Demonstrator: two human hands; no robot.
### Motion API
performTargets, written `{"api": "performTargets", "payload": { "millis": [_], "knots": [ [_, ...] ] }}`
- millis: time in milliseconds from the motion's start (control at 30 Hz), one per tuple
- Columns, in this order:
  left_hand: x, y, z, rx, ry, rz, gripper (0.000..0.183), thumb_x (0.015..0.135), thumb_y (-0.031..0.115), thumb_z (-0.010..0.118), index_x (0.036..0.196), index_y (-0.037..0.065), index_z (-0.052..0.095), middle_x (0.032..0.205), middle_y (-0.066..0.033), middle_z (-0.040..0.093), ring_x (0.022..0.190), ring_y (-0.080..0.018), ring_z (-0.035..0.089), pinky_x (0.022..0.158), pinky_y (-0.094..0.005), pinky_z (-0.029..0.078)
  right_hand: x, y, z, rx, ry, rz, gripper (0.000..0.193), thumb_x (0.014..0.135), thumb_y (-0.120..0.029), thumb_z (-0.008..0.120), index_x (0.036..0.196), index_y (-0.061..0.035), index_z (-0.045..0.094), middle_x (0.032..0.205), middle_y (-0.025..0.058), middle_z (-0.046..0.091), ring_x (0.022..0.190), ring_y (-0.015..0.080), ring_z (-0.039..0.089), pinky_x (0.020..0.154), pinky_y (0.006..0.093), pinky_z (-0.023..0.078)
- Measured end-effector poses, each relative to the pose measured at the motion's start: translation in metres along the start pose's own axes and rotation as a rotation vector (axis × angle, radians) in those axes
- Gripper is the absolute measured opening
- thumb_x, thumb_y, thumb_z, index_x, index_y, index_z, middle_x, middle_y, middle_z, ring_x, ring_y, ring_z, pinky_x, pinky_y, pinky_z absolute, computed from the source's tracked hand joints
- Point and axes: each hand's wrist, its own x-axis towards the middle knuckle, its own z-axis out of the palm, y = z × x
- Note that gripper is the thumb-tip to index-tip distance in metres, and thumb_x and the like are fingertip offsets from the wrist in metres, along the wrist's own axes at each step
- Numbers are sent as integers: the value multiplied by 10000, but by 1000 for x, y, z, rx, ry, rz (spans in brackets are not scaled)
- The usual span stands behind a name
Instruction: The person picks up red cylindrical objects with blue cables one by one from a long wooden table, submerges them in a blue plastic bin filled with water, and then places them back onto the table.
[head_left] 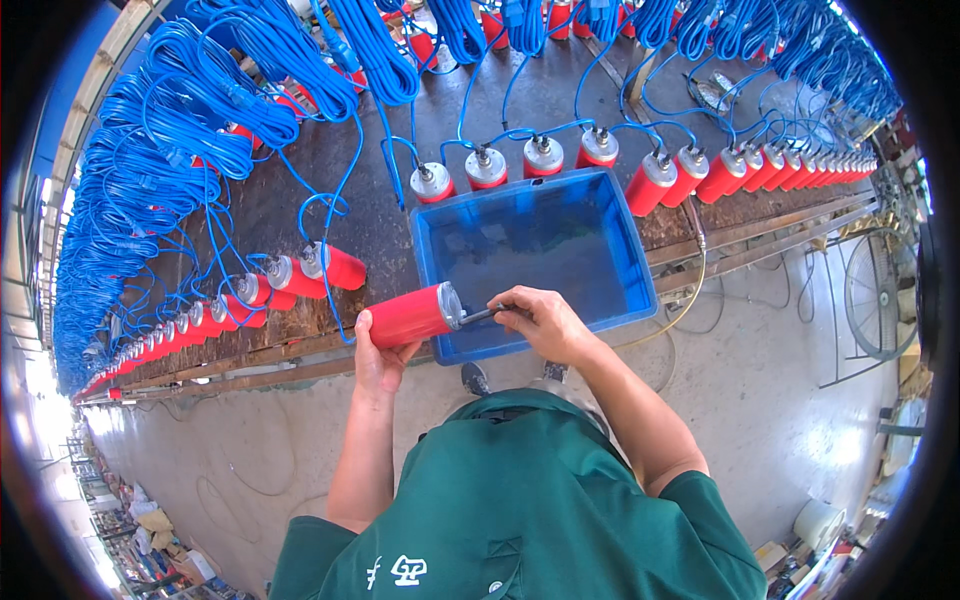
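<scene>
Clasping red cylinder (405, 317) in left hand (381, 363); pinching dark rod (480, 316) at its end in right hand (548, 325). Seemingly unfinished, unlike cabled cylinders (721, 177) at 2 o'clock.

My left hand (382, 358) grips a red cylinder (402, 318) lying on its side, its metal end facing my right hand (545, 322), whose fingers pinch a slim dark rod (480, 315) at that end. Just beyond both hands sits a blue tub (641, 240); left of my left hand, more red cylinders (342, 268) lie in a row, with coiled blue cables (135, 200) farther out.
</scene>
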Motion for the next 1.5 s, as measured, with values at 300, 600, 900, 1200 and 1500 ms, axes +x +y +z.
{"api": "performTargets", "payload": {
  "millis": [300,600,900,1200,1500],
  "knots": [
    [2,-1,19,56,-1,83,618,1009,641,596,1352,127,586,1298,-132,721,1179,-320,733,1005,-519,626,7,23,-8,444,-50,374,398,1169,-322,476,1354,-11,643,811,72,676,618,107,597,597,283,501],
    [7,-4,16,46,-9,84,577,1036,613,568,1339,123,582,1271,-146,734,1127,-317,755,952,-502,654,13,13,-16,434,-36,543,509,1164,-451,449,1178,4,676,598,34,537,447,81,456,435,283,345],
    [0,-1,23,80,-14,103,576,1030,619,581,1353,142,568,1267,-138,731,1122,-312,754,940,-497,654,16,40,-4,-356,-15,310,515,1137,-402,490,1112,75,681,1002,256,764,1012,460,722,922,558,516],
    [1,-6,24,62,34,85,611,1003,641,612,1358,146,573,1264,-129,732,1130,-304,748,931,-495,647,4,20,-41,437,-251,411,545,1042,-342,736,1386,14,510,917,76,687,711,103,630,567,249,474],
    [2,-7,24,45,56,125,638,991,621,634,1360,101,598,1251,-136,731,1099,-316,750,895,-487,649,21,25,-20,-2,47,396,575,1081,-544,592,1141,21,678,794,116,718,684,240,713,658,387,574]
  ]
}}
